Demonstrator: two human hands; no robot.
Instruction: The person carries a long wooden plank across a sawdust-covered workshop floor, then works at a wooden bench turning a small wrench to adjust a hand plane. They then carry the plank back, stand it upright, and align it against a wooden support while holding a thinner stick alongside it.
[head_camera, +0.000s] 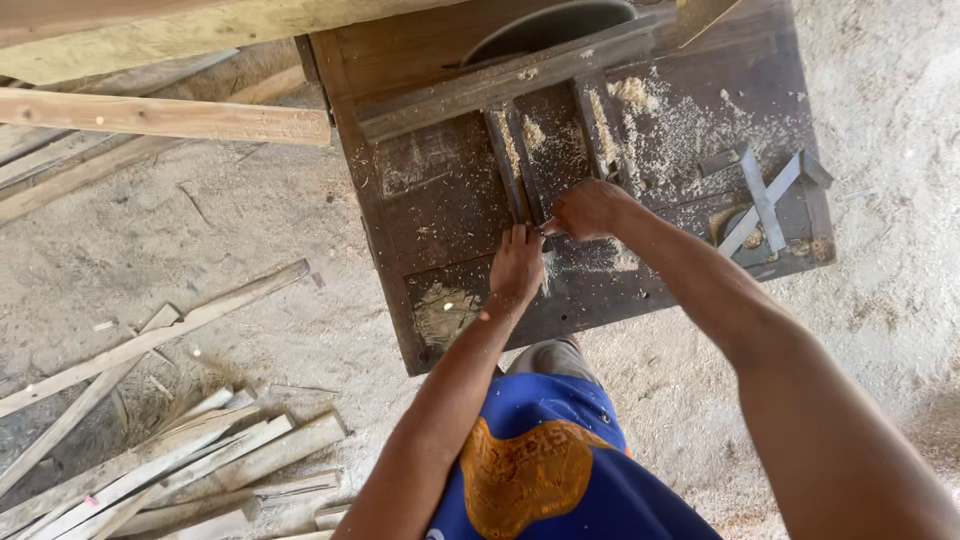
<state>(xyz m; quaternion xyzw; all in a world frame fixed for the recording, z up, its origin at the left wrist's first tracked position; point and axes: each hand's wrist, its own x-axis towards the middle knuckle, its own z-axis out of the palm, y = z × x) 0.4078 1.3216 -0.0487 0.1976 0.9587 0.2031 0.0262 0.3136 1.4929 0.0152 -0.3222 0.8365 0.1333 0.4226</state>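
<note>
I stand at a dark wooden saw table dusted with sawdust. My left hand rests flat on the table top near its front, fingers pointing toward a narrow slot strip. My right hand is closed around a small thin object right beside the left fingertips; what it is I cannot tell. A round saw blade guard shows at the table's far edge. Sawdust piles lie on the right half of the top.
Two grey metal bars crossed like an X lie on the table's right side. A long wooden beam juts in from the left. Several cut wood slats lie heaped on the sawdust-covered floor at lower left.
</note>
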